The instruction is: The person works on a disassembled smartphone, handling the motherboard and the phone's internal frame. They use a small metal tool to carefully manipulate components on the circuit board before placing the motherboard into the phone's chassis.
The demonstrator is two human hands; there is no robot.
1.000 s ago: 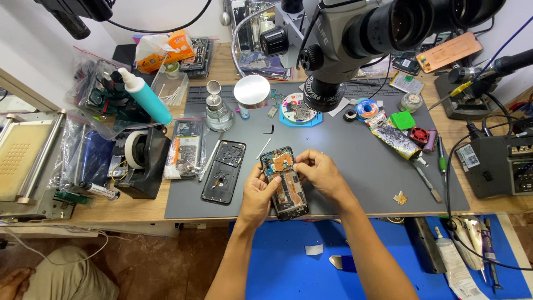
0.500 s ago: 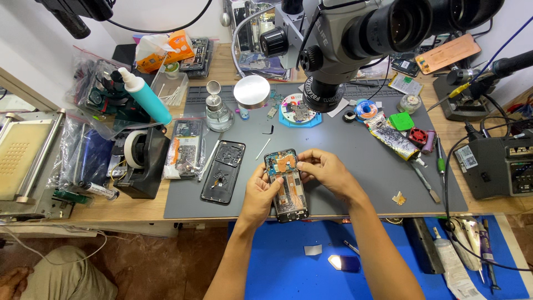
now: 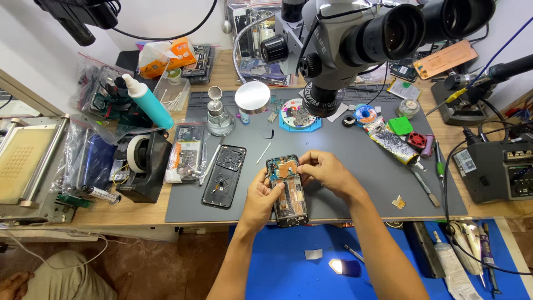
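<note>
Bare fingers (image 3: 302,168) around opened phone (image 3: 287,191)

Both bare forearms come up from the near edge of the worktop, left hand (image 3: 261,197) curled in a side grip with thumb on top, right hand (image 3: 325,172) bent inward, fingertips (image 3: 302,166) pinching.

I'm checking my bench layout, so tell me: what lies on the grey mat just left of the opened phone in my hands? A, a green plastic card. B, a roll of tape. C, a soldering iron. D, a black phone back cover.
D: a black phone back cover lies flat on the grey mat, just left of the opened phone that the left hand and right hand hold.
</note>
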